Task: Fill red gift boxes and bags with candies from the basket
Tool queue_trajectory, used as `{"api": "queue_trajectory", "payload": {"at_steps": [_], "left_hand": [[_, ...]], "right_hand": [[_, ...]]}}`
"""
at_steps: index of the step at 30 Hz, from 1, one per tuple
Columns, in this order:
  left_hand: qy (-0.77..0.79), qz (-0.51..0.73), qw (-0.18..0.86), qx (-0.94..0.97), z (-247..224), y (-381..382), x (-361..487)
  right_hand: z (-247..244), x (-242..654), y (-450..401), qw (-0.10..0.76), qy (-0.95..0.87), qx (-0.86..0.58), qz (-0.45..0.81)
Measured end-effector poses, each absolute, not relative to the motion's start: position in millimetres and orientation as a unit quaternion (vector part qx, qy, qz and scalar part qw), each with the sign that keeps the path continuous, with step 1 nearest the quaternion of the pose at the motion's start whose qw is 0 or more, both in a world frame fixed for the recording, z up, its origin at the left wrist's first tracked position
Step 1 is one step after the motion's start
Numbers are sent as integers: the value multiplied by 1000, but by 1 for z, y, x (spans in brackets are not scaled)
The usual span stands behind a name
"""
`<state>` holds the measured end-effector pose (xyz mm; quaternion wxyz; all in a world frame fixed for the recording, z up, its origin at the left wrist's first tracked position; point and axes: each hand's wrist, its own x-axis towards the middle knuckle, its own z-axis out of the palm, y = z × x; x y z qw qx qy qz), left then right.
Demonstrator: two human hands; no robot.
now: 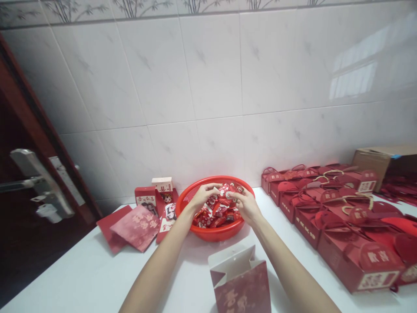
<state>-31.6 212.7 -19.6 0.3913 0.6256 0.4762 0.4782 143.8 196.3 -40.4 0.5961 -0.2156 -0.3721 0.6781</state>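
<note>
Red packets [225,190] in the pinch of left hand [202,197] and right hand [246,205], bag [243,288] partly off-frame

The wall [211,69] is pale tile, topped by a border [195,6] of dark bamboo, and shows a bright reflection [355,80] at right. At left, a dark door [19,248] bears a metal lock [48,188] and a lever handle [14,185]. At far right, a brown carton [371,167] stands near the wall
</note>
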Motion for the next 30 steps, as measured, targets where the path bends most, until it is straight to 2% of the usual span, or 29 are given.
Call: {"api": "queue_trajectory", "payload": {"at_steps": [9, 17, 26, 30], "left_hand": [[484, 456, 367, 650, -22, 209, -33], [439, 456, 418, 652, -21, 208, -35], [418, 503, 415, 633, -20, 206, -33], [419, 478, 441, 634, -21, 204, -32]], "right_hand": [[-42, 143, 196, 601, -387, -200, 670], [-40, 142, 195, 619, -362, -199, 668], [-42, 143, 197, 611, -368, -206, 670], [-43, 142, 197, 619, -365, -207, 664]]}}
